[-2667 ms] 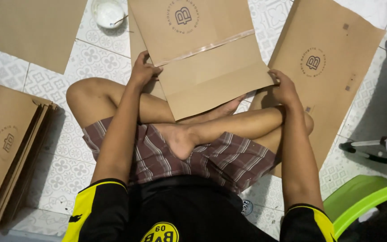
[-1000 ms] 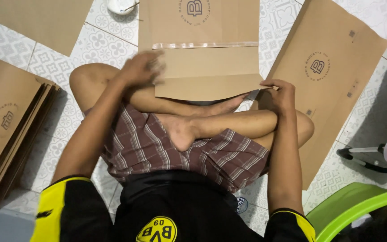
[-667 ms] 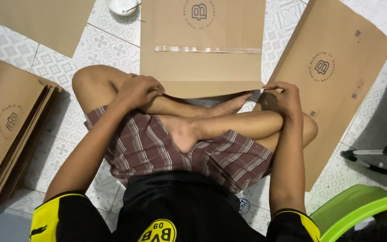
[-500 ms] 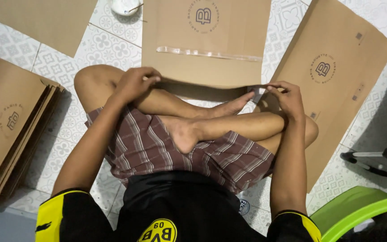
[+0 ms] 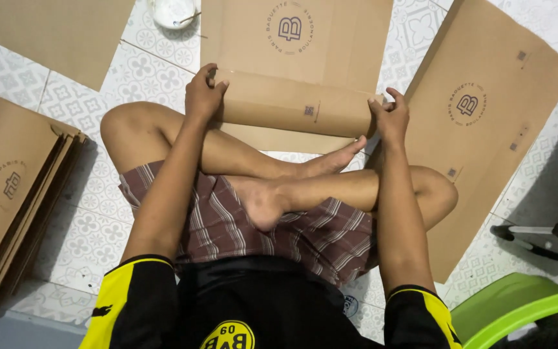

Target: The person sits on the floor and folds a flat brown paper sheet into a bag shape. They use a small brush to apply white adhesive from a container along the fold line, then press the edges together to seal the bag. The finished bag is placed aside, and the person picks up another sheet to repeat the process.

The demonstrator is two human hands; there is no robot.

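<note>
I sit cross-legged on a tiled floor. A brown paper sheet (image 5: 292,39) with a round printed logo lies in front of my legs. Its near edge is curled over into a fold (image 5: 292,110). My left hand (image 5: 203,94) grips the left end of that fold. My right hand (image 5: 390,116) pinches the right end. Both hands hold the folded flap above the flat part of the sheet.
A stack of folded brown paper bags (image 5: 14,187) lies at my left. Another flat brown sheet (image 5: 485,123) lies at my right, partly under my knee. A small white bowl (image 5: 170,11) sits at the top. A green plastic object (image 5: 511,310) is at the lower right.
Both hands took the near edge of the sheet and rolled it forward, away from me, into a fold. The left hand moved up from my knee to the fold.
</note>
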